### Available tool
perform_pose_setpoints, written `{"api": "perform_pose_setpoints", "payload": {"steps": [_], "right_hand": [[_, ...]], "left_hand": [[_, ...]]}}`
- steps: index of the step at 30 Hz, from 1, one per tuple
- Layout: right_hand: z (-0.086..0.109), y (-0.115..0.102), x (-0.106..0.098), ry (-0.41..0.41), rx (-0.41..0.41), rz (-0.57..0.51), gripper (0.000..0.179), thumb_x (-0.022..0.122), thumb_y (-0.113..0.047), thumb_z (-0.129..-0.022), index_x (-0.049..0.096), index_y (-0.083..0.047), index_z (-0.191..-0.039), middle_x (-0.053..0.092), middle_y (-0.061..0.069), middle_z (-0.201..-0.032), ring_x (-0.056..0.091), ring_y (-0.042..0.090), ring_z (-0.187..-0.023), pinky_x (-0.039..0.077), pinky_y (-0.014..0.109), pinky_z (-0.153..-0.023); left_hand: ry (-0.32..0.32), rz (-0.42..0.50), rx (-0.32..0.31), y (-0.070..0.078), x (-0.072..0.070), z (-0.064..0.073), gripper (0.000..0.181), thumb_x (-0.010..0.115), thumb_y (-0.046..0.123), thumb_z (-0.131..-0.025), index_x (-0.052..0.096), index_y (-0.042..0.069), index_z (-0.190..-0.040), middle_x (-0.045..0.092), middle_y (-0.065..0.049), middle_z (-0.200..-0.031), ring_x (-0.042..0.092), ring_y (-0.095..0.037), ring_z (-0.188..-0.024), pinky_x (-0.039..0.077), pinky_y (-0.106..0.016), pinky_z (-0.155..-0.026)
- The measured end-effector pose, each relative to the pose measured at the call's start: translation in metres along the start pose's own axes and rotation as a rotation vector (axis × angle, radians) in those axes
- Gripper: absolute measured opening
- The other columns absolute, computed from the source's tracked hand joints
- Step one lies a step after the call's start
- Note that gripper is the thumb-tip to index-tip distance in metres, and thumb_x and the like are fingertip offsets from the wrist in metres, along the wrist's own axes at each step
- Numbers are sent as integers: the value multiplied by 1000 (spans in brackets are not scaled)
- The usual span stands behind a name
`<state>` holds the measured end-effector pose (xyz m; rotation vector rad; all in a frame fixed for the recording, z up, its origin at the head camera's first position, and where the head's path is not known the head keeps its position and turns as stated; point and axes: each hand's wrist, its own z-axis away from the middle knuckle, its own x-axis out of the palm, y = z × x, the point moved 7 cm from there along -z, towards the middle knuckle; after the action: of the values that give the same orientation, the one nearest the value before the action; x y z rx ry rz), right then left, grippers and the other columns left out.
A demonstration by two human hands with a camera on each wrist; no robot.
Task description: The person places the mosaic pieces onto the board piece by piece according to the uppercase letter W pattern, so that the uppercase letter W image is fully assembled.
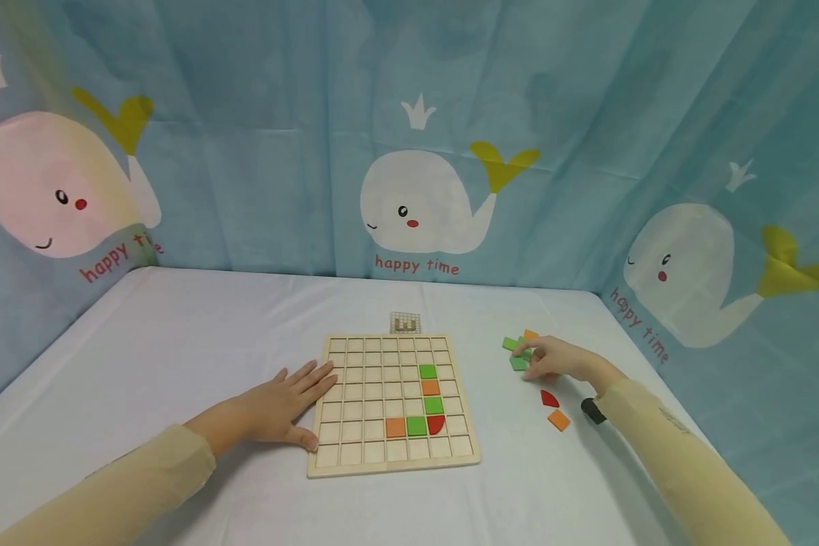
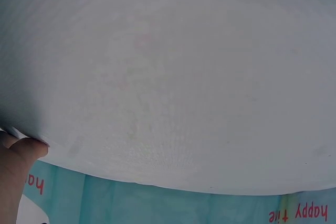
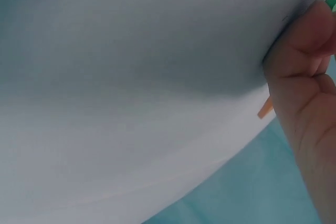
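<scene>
A wooden grid board [image 1: 375, 461] lies on the white table. An L-shaped run of tiles sits in its cells: green tiles [image 1: 433, 406], orange tiles [image 1: 395, 428] and a red quarter-round tile [image 1: 435, 425]. My left hand [image 1: 283, 404] rests with spread fingers on the board's left edge, its thumb near the lower left corner. To the right of the board, my right hand [image 1: 556, 359] reaches over a small group of loose green tiles [image 1: 519, 364]. Its index finger and thumb stand apart, fingertips right at these tiles, and the hand partly hides them.
Beyond the loose green tiles lies an orange tile [image 1: 531, 334]. Nearer me are a loose red quarter-round tile [image 1: 550, 398] and an orange square [image 1: 558, 420]. A small card with a grid pattern [image 1: 406, 323] touches the board's far edge. Blue whale-print curtains [image 1: 280, 189] enclose the table.
</scene>
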<state>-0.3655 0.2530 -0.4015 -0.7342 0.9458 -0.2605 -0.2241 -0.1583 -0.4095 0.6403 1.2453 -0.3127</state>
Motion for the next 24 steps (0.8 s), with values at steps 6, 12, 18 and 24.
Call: {"api": "perform_pose_setpoints", "payload": {"steps": [6, 12, 18, 24], "right_hand": [[-2, -4, 1, 12, 29, 39, 32, 72, -6, -87, 59, -1, -116, 50, 4, -73, 45, 15, -60, 39, 27, -57], [-3, -4, 3, 20, 45, 40, 26, 70, -1, -87, 61, -2, -111, 48, 4, -71, 43, 15, -58, 37, 26, -56], [-3, -3, 3, 22, 41, 32, 22, 70, -1, -86, 63, -2, -108, 49, 3, -69, 41, 14, -56, 36, 25, -55], [2, -5, 4, 10, 10, 10, 24, 71, -5, -87, 64, -3, -109, 48, 1, -67, 41, 14, -57, 36, 25, -55]], "left_hand": [[1, 2, 2, 0, -1, 0, 107, 55, 71, -80, 20, 1, -153, 9, -19, -160, 9, -43, -145, 17, -69, -106], [10, -8, 6, 0, -1, 1, 106, 56, 71, -81, 21, 1, -153, 10, -19, -160, 10, -43, -144, 18, -69, -105], [18, -3, 19, 2, -2, 0, 106, 58, 69, -81, 21, 0, -152, 12, -21, -159, 11, -45, -144, 19, -70, -104], [7, 4, 12, 4, -2, 1, 106, 58, 69, -81, 22, 0, -152, 12, -21, -159, 10, -44, -144, 18, -69, -105]]}}
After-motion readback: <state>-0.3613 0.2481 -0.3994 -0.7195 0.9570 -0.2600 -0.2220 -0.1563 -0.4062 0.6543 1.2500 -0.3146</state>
